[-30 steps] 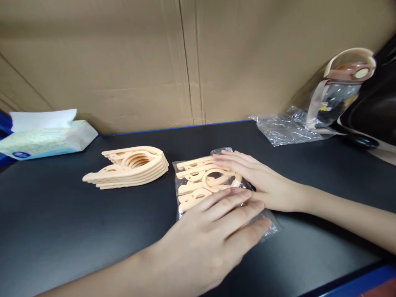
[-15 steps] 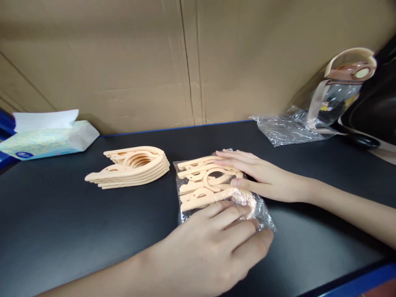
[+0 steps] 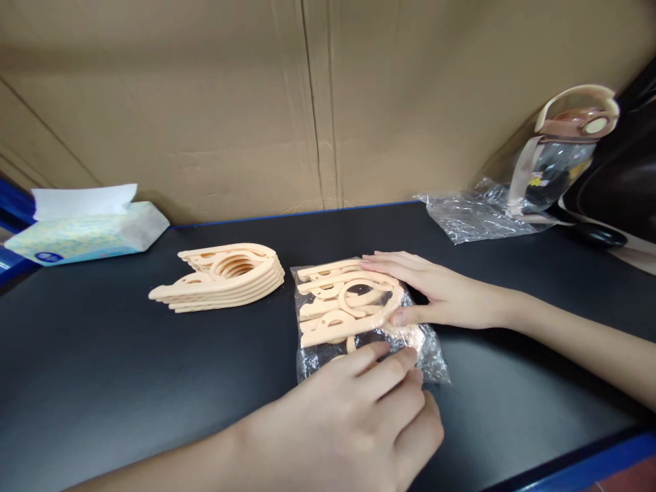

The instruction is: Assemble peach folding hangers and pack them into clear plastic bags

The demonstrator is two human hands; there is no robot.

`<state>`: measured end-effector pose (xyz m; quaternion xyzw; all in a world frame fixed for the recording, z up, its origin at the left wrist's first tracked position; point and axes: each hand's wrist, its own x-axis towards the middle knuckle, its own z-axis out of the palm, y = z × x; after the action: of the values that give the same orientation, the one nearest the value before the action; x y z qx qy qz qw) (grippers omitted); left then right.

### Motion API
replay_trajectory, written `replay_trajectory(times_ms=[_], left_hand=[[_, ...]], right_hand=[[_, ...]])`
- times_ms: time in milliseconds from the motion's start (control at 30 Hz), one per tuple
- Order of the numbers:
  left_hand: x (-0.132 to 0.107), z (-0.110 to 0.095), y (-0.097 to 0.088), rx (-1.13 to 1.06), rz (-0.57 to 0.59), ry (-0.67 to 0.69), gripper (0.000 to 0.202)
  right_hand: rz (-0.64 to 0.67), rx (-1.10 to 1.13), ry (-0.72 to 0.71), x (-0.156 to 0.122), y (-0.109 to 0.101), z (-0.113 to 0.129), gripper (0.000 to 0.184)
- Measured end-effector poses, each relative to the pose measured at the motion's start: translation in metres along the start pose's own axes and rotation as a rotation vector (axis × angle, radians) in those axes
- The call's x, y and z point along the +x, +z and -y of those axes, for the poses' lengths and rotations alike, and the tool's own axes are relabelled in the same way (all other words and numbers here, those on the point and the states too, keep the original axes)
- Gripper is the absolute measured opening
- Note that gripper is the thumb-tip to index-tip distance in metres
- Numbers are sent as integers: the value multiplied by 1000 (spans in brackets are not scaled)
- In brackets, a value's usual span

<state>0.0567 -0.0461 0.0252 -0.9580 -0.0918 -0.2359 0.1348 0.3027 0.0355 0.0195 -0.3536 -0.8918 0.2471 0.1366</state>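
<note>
A clear plastic bag of peach plastic hangers (image 3: 348, 311) lies flat on the black tabletop (image 3: 102, 369), beside a loose stack of peach hangers (image 3: 220, 277). The right hand (image 3: 441, 294) rests open and flat on its right side; the left hand (image 3: 359, 417), fingers loosely bent, presses fingertips onto its near edge.

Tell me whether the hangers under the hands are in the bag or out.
In: the clear plastic bag wraps the peach hangers; left hand and right hand rest on it.
</note>
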Motion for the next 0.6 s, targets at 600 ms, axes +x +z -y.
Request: replay_trajectory(times_ms=[600], left_hand=[[-1,-5,10,-92,37,-146,18]], right_hand=[[26,18,25,1,0,3,101]])
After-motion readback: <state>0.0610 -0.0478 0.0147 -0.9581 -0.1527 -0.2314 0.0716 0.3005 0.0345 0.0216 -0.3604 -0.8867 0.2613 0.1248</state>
